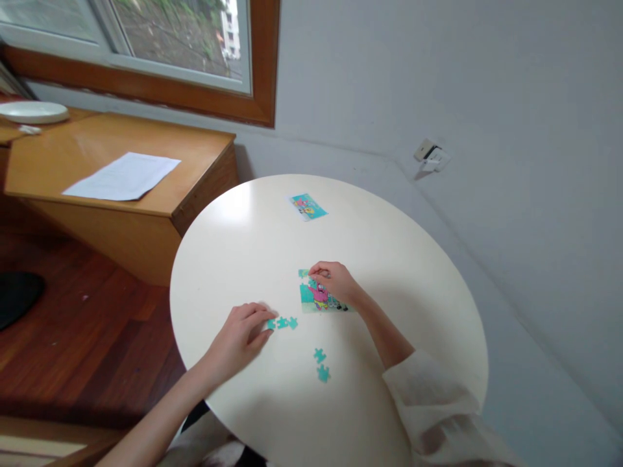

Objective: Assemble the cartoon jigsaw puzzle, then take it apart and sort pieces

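A partly assembled jigsaw puzzle (307, 296) with a pink cartoon starfish lies flat on the round white table (233, 259). My right hand (333, 280) is over its upper part, thumb and fingers pinched on a small puzzle piece at a gap near the top left; the hand hides the puzzle's upper right. To the left of the puzzle, my left hand (246, 331) rests low, with thumb and fingertips closed about a teal puzzle piece (271, 323). Beside it lie two more teal pieces (283, 322). Nearer to me are two loose teal pieces (320, 355).
A picture card (307, 207) with similar cartoon figures lies toward the table's far side. A wooden desk (204, 152) with a white paper sheet (124, 176) stands at the left. The wall (438, 78) with a socket (425, 150) borders the table's right.
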Demonstrator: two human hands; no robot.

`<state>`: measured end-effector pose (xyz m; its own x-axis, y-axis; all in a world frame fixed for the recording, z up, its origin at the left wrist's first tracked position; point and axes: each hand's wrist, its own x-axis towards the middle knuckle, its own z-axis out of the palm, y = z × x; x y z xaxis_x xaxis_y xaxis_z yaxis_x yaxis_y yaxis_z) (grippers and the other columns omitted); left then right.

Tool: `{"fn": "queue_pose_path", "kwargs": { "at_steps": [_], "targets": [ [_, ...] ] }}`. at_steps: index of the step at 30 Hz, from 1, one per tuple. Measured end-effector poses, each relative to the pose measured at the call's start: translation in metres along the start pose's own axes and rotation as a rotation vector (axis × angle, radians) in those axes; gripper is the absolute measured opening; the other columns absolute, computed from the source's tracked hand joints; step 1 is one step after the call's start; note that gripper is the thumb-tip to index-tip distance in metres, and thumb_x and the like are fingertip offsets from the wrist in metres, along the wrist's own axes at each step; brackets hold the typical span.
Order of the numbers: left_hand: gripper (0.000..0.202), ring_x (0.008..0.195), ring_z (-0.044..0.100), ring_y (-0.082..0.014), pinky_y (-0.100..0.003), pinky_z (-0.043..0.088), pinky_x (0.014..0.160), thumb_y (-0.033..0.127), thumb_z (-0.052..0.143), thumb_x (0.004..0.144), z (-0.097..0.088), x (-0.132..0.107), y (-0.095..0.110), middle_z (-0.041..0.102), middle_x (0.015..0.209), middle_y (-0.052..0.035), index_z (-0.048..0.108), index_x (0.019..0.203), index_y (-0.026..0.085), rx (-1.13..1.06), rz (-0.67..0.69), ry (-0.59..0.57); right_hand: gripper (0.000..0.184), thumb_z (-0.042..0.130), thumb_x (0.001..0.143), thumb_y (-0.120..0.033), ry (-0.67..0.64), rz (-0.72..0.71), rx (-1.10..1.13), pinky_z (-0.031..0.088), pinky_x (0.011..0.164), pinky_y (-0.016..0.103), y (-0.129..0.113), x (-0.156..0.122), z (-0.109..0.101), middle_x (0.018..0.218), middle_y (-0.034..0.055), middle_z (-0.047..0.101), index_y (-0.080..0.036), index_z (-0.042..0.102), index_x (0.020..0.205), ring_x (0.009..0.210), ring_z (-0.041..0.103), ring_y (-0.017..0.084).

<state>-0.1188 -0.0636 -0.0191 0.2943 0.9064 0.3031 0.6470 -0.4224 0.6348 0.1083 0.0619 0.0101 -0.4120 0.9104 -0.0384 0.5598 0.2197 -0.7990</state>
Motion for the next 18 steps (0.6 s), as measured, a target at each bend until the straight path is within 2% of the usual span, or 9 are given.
{"fn": "queue_pose_path", "kwargs": {
  "at_steps": [12,18],
  "targets": [
    [0.021,0.093,0.06,-0.02,-0.035,0.046,0.083,0.019,0.053,0.082,0.002,-0.001,-0.001,0.065,0.099,-0.007,0.064,0.1,0.021,-0.01,0.005,0.011,0.013,0.054,0.075,-0.018,0.035,-0.056,-0.057,0.04,0.064,0.023,0.002,0.002,0.007,0.072,-0.0002,0.066,-0.018,0.067,0.073,0.064,0.056,0.012],
    [0.022,0.095,0.059,-0.0201,-0.035,0.045,0.083,0.018,0.053,0.082,0.001,-0.001,-0.001,0.065,0.101,-0.0068,0.063,0.102,0.021,-0.003,0.012,-0.006,0.009,0.058,0.073,-0.014,0.047,-0.037,-0.072,0.04,0.066,0.023,0.005,0.001,0.011,0.071,-0.0014,0.061,-0.017,0.065,0.077,0.064,0.053,0.011]
  ]
}}
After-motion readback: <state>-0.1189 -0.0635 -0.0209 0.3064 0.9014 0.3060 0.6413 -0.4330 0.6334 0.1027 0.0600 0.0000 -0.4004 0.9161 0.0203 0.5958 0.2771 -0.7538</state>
